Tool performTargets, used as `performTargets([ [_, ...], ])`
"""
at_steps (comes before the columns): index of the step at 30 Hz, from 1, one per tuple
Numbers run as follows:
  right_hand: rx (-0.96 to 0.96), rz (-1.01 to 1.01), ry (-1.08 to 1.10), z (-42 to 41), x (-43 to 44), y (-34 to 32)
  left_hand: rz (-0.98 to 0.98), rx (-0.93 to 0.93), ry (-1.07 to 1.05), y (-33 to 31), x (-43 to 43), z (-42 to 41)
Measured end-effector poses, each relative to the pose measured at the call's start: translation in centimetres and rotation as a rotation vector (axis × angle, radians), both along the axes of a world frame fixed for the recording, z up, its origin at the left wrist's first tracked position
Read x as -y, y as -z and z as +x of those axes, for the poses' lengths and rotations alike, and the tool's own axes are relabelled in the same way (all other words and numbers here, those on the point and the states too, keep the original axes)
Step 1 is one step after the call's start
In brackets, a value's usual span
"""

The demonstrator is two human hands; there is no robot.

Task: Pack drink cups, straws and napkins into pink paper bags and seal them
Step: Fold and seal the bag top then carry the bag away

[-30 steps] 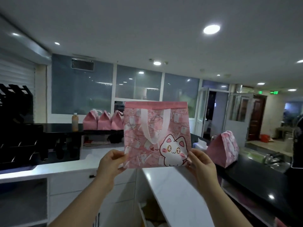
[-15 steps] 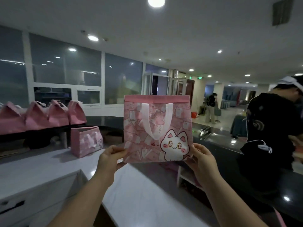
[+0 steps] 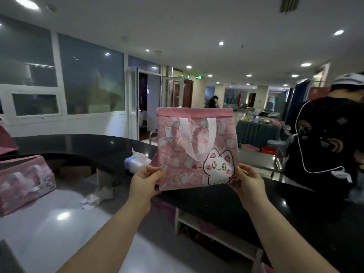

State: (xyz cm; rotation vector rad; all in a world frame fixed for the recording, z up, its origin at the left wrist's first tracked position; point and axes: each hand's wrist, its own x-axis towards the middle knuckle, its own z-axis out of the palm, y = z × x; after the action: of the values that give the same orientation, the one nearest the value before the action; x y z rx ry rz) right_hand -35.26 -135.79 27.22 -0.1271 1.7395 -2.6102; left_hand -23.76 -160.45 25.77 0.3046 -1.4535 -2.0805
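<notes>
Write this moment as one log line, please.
step: pink bag held up | left hand: pinches lower left corner | right hand: pinches lower right corner | contents: unseen | nearby: tissue pack

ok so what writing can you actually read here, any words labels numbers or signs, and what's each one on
No whole word is sharp enough to quote.
Pink bag: a small red mark beside the cat, followed by "~"; the mark is too blurred.
Cat's eyes: tiny gold marks, too small.
Green sign at the back: lit, unreadable.
Black shirt: prints, no legible words.
</notes>
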Motion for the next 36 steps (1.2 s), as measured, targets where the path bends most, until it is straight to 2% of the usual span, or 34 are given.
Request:
performTargets([
  [3,-0.095,0.204,0.14,-2.5,-0.6,1.9,0.02,0.024,-0.009,2.3,-1.8,-4.3],
  [7,-0.224,0.662,0.224,-4.0,-1.0,3.8,0.037,0.019,0.013,4.0,-4.6,-9.4],
  [10,-0.128,0.927,0.152,-3.9,-0.1,5.0,-0.02,-0.023,0.001,5.1,-7.1,-12.1],
  [13,-0.025,0.876,-0.053,-3.4,1.6,6.7,-0.107,-0.003,0.072,7.0,-9.2,-13.0],
  [17,0.055,0.773,-0.094,-2.6,4.0,9.3,-0.358,0.065,0.266,11.8,-9.7,-12.5],
  [20,0.019,0.868,0.044,-2.0,4.9,10.7,-0.513,0.019,0.365,13.0,-7.7,-12.7],
  [22,0.022,0.821,0.115,-1.7,5.2,11.1,-0.542,0.007,0.424,12.6,-5.9,-13.1],
  [28,0.063,0.73,0.43,-1.7,6.8,12.1,-0.444,0.065,0.237,11.5,-0.9,-15.5],
  [33,0.031,0.745,0.588,-1.1,7.6,13.1,-0.526,0.137,0.361,12.7,0.1,-17.0],
  [36,0.045,0.713,0.595,-1.2,8.0,13.4,-0.614,0.114,0.338,12.8,1.2,-17.5],
])
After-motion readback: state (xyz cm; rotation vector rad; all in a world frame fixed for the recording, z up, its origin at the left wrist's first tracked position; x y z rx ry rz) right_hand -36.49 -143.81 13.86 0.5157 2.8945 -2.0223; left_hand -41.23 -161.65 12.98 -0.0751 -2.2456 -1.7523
